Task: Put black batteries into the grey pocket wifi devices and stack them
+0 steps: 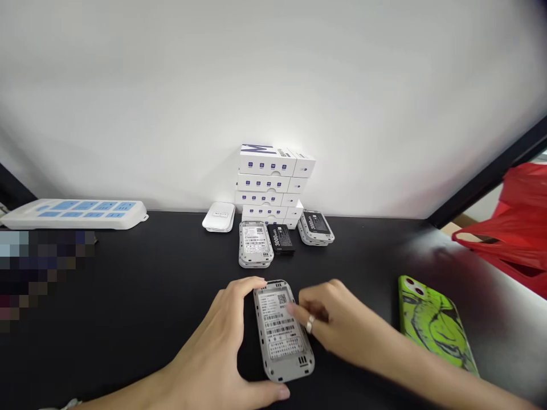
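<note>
A white device [284, 333] with its back off lies near the table's front edge, its printed label and barcodes showing in the battery bay. My left hand [222, 336] spans its left side, fingertips at the top edge and thumb at the bottom corner, gripping it. Over the device's right side is my right hand [327, 316], a ring on one finger. Its fingers are curled, with one fingertip over the label; anything held between them is too small to make out.
Behind stand stacked white boxes [267, 165], opened devices [256, 242], black batteries [280, 238], devices with a battery [316, 225] and white covers [219, 217]. A power strip [77, 213] lies left; a green phone [433, 322] and red bag [521, 222] are right.
</note>
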Available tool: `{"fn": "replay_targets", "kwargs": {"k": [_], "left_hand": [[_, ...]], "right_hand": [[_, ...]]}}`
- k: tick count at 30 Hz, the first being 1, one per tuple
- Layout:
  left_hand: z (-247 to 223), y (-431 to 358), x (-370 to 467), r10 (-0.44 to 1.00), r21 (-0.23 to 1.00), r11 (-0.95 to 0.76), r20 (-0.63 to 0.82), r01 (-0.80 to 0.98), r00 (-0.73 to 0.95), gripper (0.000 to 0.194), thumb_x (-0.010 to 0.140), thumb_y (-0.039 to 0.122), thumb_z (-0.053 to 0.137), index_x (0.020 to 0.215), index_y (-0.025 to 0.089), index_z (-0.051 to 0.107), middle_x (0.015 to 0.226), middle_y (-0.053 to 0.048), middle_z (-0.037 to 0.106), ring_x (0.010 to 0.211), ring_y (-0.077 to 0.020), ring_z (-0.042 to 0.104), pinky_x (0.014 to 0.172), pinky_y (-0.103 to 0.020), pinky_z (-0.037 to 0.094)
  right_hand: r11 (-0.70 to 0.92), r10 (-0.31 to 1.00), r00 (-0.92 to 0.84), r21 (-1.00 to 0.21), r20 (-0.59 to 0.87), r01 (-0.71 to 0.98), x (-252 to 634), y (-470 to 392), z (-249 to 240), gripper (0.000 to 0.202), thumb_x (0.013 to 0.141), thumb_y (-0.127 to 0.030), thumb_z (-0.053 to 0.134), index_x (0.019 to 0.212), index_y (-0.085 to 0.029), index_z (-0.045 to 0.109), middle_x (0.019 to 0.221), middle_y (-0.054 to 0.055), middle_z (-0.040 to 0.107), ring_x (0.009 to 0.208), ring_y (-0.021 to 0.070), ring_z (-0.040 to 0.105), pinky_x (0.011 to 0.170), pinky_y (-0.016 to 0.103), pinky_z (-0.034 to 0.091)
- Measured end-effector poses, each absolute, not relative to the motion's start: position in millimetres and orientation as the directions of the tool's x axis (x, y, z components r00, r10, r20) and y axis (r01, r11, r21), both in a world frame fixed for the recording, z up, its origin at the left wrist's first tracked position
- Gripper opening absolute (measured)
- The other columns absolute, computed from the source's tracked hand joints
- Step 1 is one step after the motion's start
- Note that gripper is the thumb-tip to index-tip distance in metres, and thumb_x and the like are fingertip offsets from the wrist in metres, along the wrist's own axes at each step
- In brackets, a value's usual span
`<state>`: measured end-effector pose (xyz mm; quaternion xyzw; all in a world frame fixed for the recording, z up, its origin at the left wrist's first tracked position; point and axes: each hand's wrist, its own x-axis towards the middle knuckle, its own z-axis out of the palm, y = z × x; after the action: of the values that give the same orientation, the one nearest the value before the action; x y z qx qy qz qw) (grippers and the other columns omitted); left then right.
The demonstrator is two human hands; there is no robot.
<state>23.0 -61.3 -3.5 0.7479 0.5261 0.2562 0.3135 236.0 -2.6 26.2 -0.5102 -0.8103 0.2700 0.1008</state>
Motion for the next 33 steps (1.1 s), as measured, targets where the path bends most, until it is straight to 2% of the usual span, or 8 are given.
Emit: {"fn": "replay_targets", "kwargs": {"k": [4, 6, 14, 17, 19, 24, 30, 33], "left_hand": [[-1.4, -63.8, 24.7, 0.945, 0.747, -0.259, 0.065, 0.613, 0.321, 0.100, 0.062, 0.034, 0.084, 0.135, 0.039, 0.016, 0.139, -0.010, 0.037, 0.126, -0.0393, 0.045, 0.100, -0.067, 0.042], [-1.1, -65.5, 26.4, 0.952, 0.757, -0.251, 0.081, 0.603, 0.295, 0.101, 0.058, 0.032, 0.086, 0.135, 0.038, 0.021, 0.137, -0.008, 0.039, 0.125, -0.0393, 0.045, 0.100, -0.066, 0.042], [-3.8, -64.5, 24.5, 0.942, 0.755, -0.284, 0.104, 0.591, 0.319, 0.099, 0.059, 0.035, 0.086, 0.137, 0.034, 0.023, 0.139, -0.011, 0.039, 0.127, -0.0404, 0.044, 0.101, -0.065, 0.042], [-5.3, -63.6, 22.3, 0.927, 0.753, -0.301, 0.089, 0.585, 0.364, 0.099, 0.063, 0.039, 0.083, 0.138, 0.035, 0.018, 0.140, -0.012, 0.037, 0.128, -0.0410, 0.042, 0.100, -0.068, 0.042], [-5.2, -64.6, 23.4, 0.936, 0.763, -0.292, 0.104, 0.576, 0.337, 0.100, 0.061, 0.035, 0.084, 0.137, 0.036, 0.020, 0.141, -0.011, 0.037, 0.129, -0.0401, 0.042, 0.102, -0.067, 0.041], [-1.7, -68.8, 28.8, 0.961, 0.795, -0.236, 0.109, 0.558, 0.252, 0.097, 0.057, 0.026, 0.085, 0.136, 0.034, 0.028, 0.139, -0.009, 0.041, 0.128, -0.0376, 0.044, 0.104, -0.063, 0.041], [-0.4, -69.4, 29.1, 0.970, 0.790, -0.196, 0.070, 0.582, 0.231, 0.096, 0.059, 0.029, 0.084, 0.135, 0.035, 0.026, 0.138, -0.009, 0.039, 0.126, -0.0365, 0.046, 0.102, -0.062, 0.043], [-1.4, -69.4, 28.8, 0.964, 0.776, -0.230, 0.097, 0.587, 0.249, 0.096, 0.060, 0.027, 0.082, 0.136, 0.035, 0.024, 0.138, -0.010, 0.039, 0.128, -0.0366, 0.044, 0.103, -0.063, 0.042]], "right_hand": [[0.317, 0.944, -0.313, -0.577, 0.110, 0.753, 232.0, 50.1, 32.7, 0.029, 0.085, -0.042, 0.054, 0.066, -0.024, 0.040, 0.053, -0.004, 0.046, 0.051, 0.0134, 0.040, 0.053, 0.029, 0.031], [0.281, 0.956, -0.270, -0.611, 0.112, 0.740, 228.4, 73.3, 30.1, 0.027, 0.081, -0.041, 0.060, 0.075, -0.025, 0.040, 0.056, -0.004, 0.048, 0.056, 0.0159, 0.046, 0.055, 0.029, 0.033], [0.007, 0.941, -0.281, -0.820, -0.188, 0.572, 235.7, 70.8, 23.4, 0.049, 0.080, -0.043, 0.063, 0.114, -0.021, 0.035, 0.057, -0.011, 0.049, 0.041, 0.0091, 0.041, 0.041, 0.024, 0.032], [-0.119, 0.898, -0.333, -0.888, -0.287, 0.443, 246.0, 50.7, 34.3, 0.064, 0.080, -0.041, 0.066, 0.130, -0.023, 0.031, 0.056, -0.009, 0.054, 0.043, 0.0104, 0.045, 0.042, 0.023, 0.032], [-0.168, 0.889, -0.347, -0.917, -0.300, 0.362, 249.3, 37.5, 39.6, 0.062, 0.079, -0.038, 0.067, 0.129, -0.025, 0.035, 0.057, -0.007, 0.058, 0.047, 0.0128, 0.052, 0.045, 0.025, 0.035], [-0.064, 0.907, -0.394, -0.972, -0.150, 0.224, 240.2, 11.5, 35.6, 0.042, 0.076, -0.034, 0.070, 0.102, -0.026, 0.039, 0.075, -0.002, 0.068, 0.070, 0.0169, 0.063, 0.064, 0.031, 0.047], [0.266, 0.872, -0.486, -0.888, 0.055, 0.376, 231.6, 7.2, 20.3, 0.032, 0.079, -0.030, 0.068, 0.100, -0.024, 0.045, 0.077, -0.004, 0.063, 0.065, 0.0134, 0.047, 0.063, 0.030, 0.041], [0.299, 0.861, -0.507, -0.844, 0.037, 0.445, 235.6, 6.5, 19.5, 0.032, 0.076, -0.032, 0.073, 0.099, -0.024, 0.052, 0.083, -0.002, 0.060, 0.074, 0.0156, 0.049, 0.070, 0.032, 0.044]]}}
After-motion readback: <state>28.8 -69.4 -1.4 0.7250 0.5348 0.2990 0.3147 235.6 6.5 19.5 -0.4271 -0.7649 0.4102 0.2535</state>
